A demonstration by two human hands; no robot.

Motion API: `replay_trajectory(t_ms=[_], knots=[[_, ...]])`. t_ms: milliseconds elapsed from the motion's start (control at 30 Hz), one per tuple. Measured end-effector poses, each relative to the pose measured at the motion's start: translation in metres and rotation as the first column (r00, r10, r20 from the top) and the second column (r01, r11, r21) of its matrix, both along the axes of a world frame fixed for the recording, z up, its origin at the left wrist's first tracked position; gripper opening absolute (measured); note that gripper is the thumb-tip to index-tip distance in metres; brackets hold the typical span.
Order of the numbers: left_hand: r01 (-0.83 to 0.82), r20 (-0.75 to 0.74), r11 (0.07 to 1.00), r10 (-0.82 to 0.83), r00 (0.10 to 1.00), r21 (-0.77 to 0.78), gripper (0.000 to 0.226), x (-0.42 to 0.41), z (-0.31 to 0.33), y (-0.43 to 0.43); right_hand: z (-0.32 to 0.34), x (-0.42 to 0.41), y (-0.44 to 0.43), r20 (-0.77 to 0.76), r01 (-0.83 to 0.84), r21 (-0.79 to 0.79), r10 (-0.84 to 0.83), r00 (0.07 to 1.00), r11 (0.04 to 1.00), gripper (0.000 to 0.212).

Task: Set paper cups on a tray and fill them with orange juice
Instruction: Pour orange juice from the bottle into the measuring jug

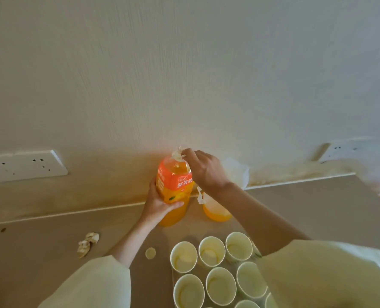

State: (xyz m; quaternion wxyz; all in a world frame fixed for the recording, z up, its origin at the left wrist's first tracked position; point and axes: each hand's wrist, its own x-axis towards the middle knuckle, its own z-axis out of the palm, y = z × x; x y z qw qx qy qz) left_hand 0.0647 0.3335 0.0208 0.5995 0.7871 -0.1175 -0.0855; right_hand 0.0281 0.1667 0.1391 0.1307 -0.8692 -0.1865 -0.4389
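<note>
In the head view, the person is standing an orange juice bottle [174, 185] upright on the counter [306, 207], close to the wall. The left hand [160, 205] is gripping the bottle's labelled body from the side, fingers wrapped around its front. The right hand [204, 170] is reaching over from the right, its fingertips pinching the pale top of the bottle's neck. A second bottle [215, 210] of orange liquid is standing just beside the first, partly hidden behind the right forearm. The paper cups [211, 251] are sitting upright in close rows nearer the person, their insides looking pale and unfilled. A crumpled paper [88, 243] and a small round disc [150, 253] are lying to their left.
</note>
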Motion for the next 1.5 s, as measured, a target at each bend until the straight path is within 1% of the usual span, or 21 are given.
replay_trajectory(t_ms=[133,267,333,400,433,467,533,567,633,667,700,733,833,867,967,1100,1200,1267,1333,1400,1500], knots=[[0.010,0.092,0.996,-0.018,0.996,0.090,0.098,0.002,0.001,-0.012,-0.008,-0.006,-0.010,0.094,0.114,0.059,-0.120,0.988,0.992,0.034],[-0.005,0.146,0.982,-0.023,0.989,0.188,0.098,0.001,0.002,-0.016,-0.011,-0.011,-0.010,0.098,0.185,0.073,-0.192,0.977,0.980,0.042],[-0.001,0.165,0.972,-0.039,0.985,0.233,0.100,0.002,0.004,-0.014,-0.008,-0.011,-0.008,0.096,0.198,0.086,-0.205,0.974,0.977,0.033],[0.007,0.180,0.960,-0.060,0.982,0.280,0.098,0.003,0.008,-0.010,-0.005,-0.010,-0.008,0.079,0.208,0.099,-0.216,0.973,0.973,0.011],[0.013,0.188,0.953,-0.074,0.979,0.304,0.097,0.003,0.012,-0.008,-0.003,-0.010,-0.007,0.079,0.218,0.105,-0.226,0.971,0.970,0.012],[0.017,0.198,0.943,-0.088,0.976,0.333,0.096,0.005,0.016,-0.004,-0.004,-0.009,-0.006,0.083,0.223,0.113,-0.233,0.969,0.968,0.018],[0.031,0.219,0.915,-0.130,0.967,0.403,0.097,0.008,0.028,0.003,-0.005,-0.010,-0.001,0.058,0.263,0.126,-0.272,0.961,0.956,0.016],[0.042,0.231,0.896,-0.159,0.960,0.442,0.100,0.010,0.035,0.006,-0.005,-0.011,0.004,0.032,0.316,0.124,-0.322,0.946,0.941,0.027],[0.062,0.244,0.855,-0.215,0.945,0.515,0.108,0.015,0.046,0.012,-0.009,-0.012,0.014,-0.036,0.445,0.078,-0.443,0.896,0.892,0.058],[0.072,0.244,0.836,-0.239,0.940,0.543,0.111,0.015,0.051,0.015,-0.011,-0.012,0.019,-0.060,0.488,0.066,-0.484,0.873,0.871,0.065],[0.085,0.236,0.820,-0.260,0.936,0.567,0.113,0.016,0.055,0.018,-0.013,-0.014,0.024,-0.088,0.509,0.049,-0.504,0.859,0.859,0.067],[0.095,0.228,0.801,-0.279,0.933,0.591,0.114,0.016,0.060,0.020,-0.017,-0.015,0.029,-0.100,0.529,0.028,-0.524,0.846,0.848,0.063],[0.109,0.196,0.710,-0.333,0.922,0.696,0.121,0.017,0.069,0.023,-0.024,-0.019,0.043,-0.197,0.604,-0.052,-0.601,0.774,0.795,0.041],[0.113,0.179,0.683,-0.342,0.923,0.721,0.122,0.017,0.071,0.024,-0.026,-0.019,0.047,-0.238,0.619,-0.071,-0.616,0.751,0.782,0.039],[0.128,0.137,0.641,-0.347,0.928,0.757,0.124,0.016,0.077,0.024,-0.029,-0.023,0.053,-0.365,0.601,-0.098,-0.590,0.720,0.793,0.042],[0.138,0.088,0.560,-0.357,0.930,0.817,0.123,0.012,0.088,0.019,-0.029,-0.026,0.050,-0.461,0.529,-0.043,-0.486,0.743,0.848,0.045],[0.144,0.056,0.504,-0.360,0.931,0.852,0.125,0.009,0.095,0.017,-0.025,-0.033,0.050,-0.519,0.499,-0.009,-0.430,0.739,0.867,0.055],[0.147,0.038,0.464,-0.366,0.930,0.873,0.125,0.008,0.101,0.016,-0.025,-0.038,0.049,-0.562,0.464,-0.012,-0.390,0.729,0.886,0.065],[0.139,0.031,0.425,-0.369,0.929,0.894,0.123,0.006,0.106,0.015,-0.026,-0.041,0.048,-0.594,0.470,-0.016,-0.387,0.705,0.882,0.077],[0.124,0.029,0.390,-0.362,0.932,0.912,0.122,0.006,0.111,0.013,-0.025,-0.043,0.050,-0.602,0.519,-0.009,-0.419,0.680,0.855,0.083],[0.106,0.017,0.345,-0.335,0.942,0.933,0.119,0.006,0.115,0.010,-0.022,-0.046,0.057,-0.613,0.538,0.018,-0.416,0.672,0.843,0.084]])
